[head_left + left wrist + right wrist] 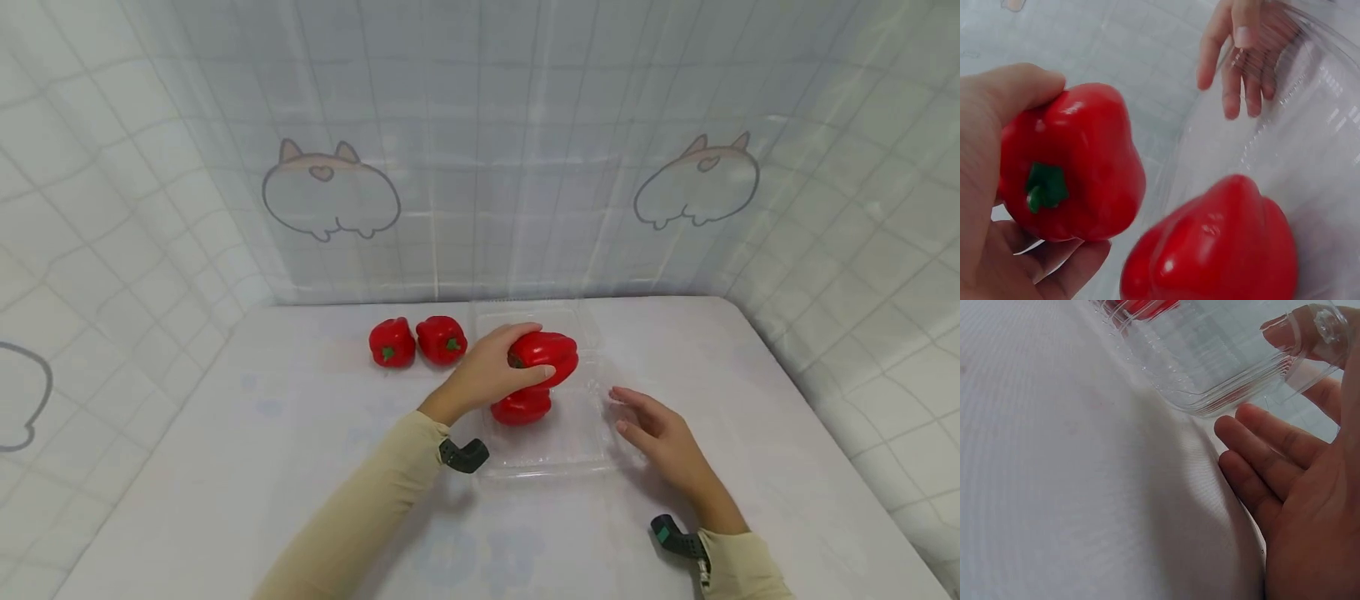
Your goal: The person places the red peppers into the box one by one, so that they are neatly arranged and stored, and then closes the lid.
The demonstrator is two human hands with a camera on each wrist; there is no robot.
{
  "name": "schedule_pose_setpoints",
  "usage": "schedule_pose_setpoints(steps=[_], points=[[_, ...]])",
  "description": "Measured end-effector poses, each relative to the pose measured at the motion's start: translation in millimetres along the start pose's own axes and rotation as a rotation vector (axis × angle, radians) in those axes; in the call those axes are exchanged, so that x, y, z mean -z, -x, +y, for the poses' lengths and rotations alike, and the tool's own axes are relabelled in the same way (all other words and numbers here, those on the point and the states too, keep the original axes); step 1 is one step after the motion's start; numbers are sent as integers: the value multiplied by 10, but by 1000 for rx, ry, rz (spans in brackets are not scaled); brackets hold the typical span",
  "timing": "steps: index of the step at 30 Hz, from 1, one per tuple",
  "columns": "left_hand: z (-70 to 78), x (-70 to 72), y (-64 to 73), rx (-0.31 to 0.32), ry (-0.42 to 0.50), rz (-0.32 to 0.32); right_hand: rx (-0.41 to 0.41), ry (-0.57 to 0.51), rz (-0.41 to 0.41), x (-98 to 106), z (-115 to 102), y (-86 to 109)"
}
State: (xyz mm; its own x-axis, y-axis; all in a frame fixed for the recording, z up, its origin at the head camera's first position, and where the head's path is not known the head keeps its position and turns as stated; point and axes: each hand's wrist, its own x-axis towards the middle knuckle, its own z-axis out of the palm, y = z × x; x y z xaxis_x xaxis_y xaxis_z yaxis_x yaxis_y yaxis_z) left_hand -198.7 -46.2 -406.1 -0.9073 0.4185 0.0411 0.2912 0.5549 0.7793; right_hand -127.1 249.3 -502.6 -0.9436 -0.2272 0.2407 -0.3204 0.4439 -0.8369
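Note:
A red bell pepper [553, 354] with a green stem is gripped in my left hand [486, 368], thumb on one side and fingers on the other. It hangs above a clear plastic container [573, 446], whose lid is folded back at the far side. Inside, toward the left, lies another red bell pepper [519, 408], partly hidden below the held one. Close to the container's right wall is my right hand [667, 442], fingers loosely extended and holding nothing. In the right wrist view the fingertips [1225, 428] are beside the container's corner; whether they touch it I cannot tell.
Two more red bell peppers [392, 343] sit side by side on the white table [300, 467], left of the container's lid. Behind the table hangs a white grid-patterned curtain [510, 167], with similar sheets at both sides.

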Motion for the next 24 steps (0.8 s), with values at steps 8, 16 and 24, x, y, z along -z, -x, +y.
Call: schedule_pose_setpoints(steps=[8, 16, 24], points=[[97, -119, -131, -50, -36, -32, -32, 15, -3, -2, 1, -3], [128, -286, -182, -65, -49, -96, -29, -32, -15, -3, 10, 20], [113, -358, -168, -138, -69, -154, -20, -61, -8, -9, 27, 14]])
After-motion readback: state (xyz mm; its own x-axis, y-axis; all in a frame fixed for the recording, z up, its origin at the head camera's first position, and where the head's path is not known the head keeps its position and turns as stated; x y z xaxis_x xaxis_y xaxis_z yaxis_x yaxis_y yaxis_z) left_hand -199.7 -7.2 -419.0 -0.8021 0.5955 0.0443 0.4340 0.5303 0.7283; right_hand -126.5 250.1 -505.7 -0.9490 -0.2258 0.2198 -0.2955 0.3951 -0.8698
